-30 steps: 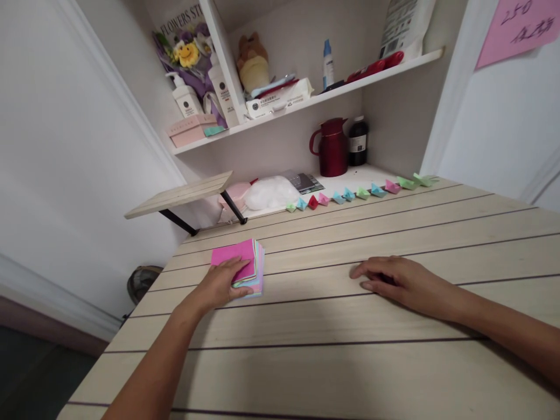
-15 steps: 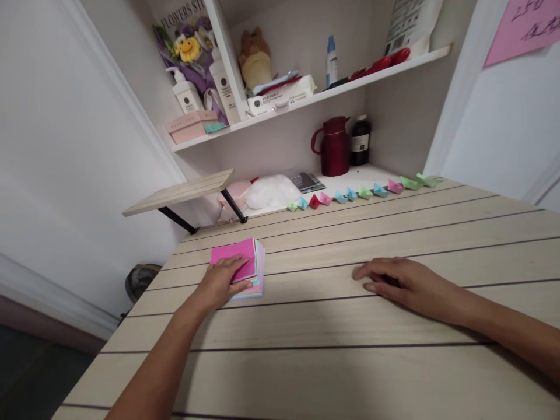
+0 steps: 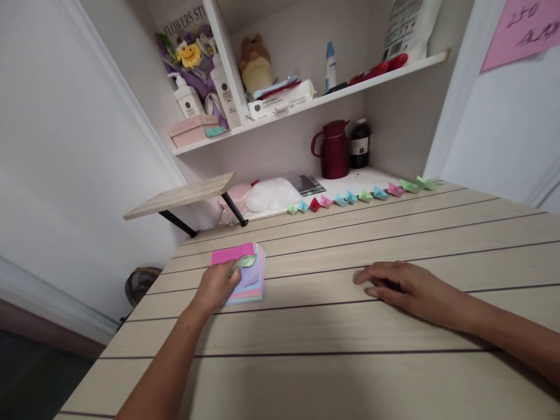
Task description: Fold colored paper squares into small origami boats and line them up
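Note:
A stack of coloured paper squares (image 3: 261,271) lies on the wooden table, pink on top with lavender, blue and pink layers below. My left hand (image 3: 217,286) is over its near left part, closed on the lifted corner of one or more paper sheets. The raised corner (image 3: 245,262) is bent back, showing a pale green underside, and lavender paper shows beneath it. How many sheets are pinched I cannot tell. To the right, my right hand (image 3: 398,282) rests on the tabletop, fingers loosely bent, thumb apart from them, holding nothing.
Several small folded paper boats (image 3: 350,196) line the table's far edge. Behind them stand a dark red jug (image 3: 335,151) and a dark bottle (image 3: 360,143). A small raised wooden shelf (image 3: 184,195) stands at the back left. Loaded shelves (image 3: 280,111) hang above.
My left hand lay flat on the pink top sheet; now its fingers have curled, peeling up a corner to show green and lavender. My right hand has stayed in place.

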`<state>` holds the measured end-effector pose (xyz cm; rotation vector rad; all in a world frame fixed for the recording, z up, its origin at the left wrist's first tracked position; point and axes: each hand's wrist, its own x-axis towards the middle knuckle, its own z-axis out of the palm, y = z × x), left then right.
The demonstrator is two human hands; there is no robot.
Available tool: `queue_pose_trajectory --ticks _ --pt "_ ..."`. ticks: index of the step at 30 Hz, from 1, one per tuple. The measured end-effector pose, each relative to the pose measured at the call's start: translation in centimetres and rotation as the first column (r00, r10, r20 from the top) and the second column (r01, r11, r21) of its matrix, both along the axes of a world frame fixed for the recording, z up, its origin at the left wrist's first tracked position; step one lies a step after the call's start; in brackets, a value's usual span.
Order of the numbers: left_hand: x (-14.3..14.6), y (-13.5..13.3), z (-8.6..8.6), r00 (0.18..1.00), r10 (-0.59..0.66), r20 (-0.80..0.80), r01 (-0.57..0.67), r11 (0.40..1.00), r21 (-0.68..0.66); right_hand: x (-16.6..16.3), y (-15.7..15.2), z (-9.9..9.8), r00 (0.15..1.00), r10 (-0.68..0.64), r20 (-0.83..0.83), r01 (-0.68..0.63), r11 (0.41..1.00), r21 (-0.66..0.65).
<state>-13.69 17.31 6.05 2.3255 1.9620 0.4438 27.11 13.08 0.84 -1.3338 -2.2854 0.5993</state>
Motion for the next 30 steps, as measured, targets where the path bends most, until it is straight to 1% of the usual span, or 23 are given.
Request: queue_pose_trajectory --ticks 2,4,7,10,13,15,17,18,19,20,21,22,24,26,30 --pt "-0.5 0.3 -0.2 0.996 0.064 0.069 -0.066 0.997 0.025 0.0 0.0 0.0 1.000 0.006 -0.001 -0.006 1.000 0.003" --pt "-0.9 0.6 -0.5 0.984 0.096 0.149 -0.103 0.994 0.038 0.1 0.0 0.0 1.000 0.017 0.001 -0.017 1.000 0.011" --pt "-1.4 0.5 -0.8 0.961 0.091 0.262 -0.104 0.994 0.033 0.1 0.0 0.0 1.000 0.020 0.006 -0.020 1.000 0.016" --pt "-1.5 0.1 -1.0 0.943 0.063 0.327 -0.068 0.998 0.002 0.1 0.0 0.0 1.000 0.016 0.006 -0.016 1.000 0.016" --pt "-1.1 -0.6 -0.6 0.944 0.000 0.330 0.017 0.999 -0.049 0.0 0.0 0.0 1.000 0.014 0.004 -0.014 1.000 0.020" --pt "-0.9 -1.1 0.3 0.949 -0.066 0.308 0.099 0.991 -0.093 0.0 0.0 0.1 1.000 0.014 0.005 -0.014 1.000 0.024" --pt "-0.9 -1.2 1.5 0.962 -0.122 0.245 0.163 0.974 -0.157 0.0 0.0 0.1 1.000 0.014 0.003 -0.014 0.999 0.029" --pt "-1.0 -1.1 2.3 0.976 -0.150 0.160 0.183 0.959 -0.215 0.0 0.1 0.1 1.000 0.014 0.001 -0.014 0.999 0.030" --pt "-1.1 -0.7 3.0 0.984 -0.163 0.077 0.177 0.956 -0.233 0.0 0.1 0.0 1.000 0.013 0.000 -0.013 0.999 0.030" --pt "-1.2 -0.2 3.7 0.988 -0.155 -0.003 0.152 0.971 -0.185 0.0 0.2 0.0 1.000 0.013 -0.001 -0.013 1.000 0.029" --pt "-1.4 0.5 4.2 0.994 -0.076 -0.076 0.072 0.996 -0.052 0.0 0.2 0.0 1.000 0.011 -0.002 -0.011 1.000 0.028" --pt "-1.6 1.4 4.6 0.995 -0.020 -0.095 0.022 1.000 0.020 0.0 0.2 -0.1 1.000 0.010 -0.002 -0.010 1.000 0.028" --pt "-1.7 3.6 4.7 0.993 0.053 -0.109 -0.042 0.995 0.095 0.0 0.3 -0.1 1.000 0.005 -0.007 -0.004 0.999 0.035" --pt "-1.7 5.8 4.0 0.990 0.058 -0.132 -0.048 0.996 0.078 -0.1 0.3 -0.1 1.000 0.005 -0.017 -0.004 0.999 0.042" --pt "-1.3 9.3 1.8 0.988 0.050 -0.147 -0.058 0.997 -0.053 -0.2 0.4 0.1 0.999 0.010 -0.034 -0.008 0.999 0.053"
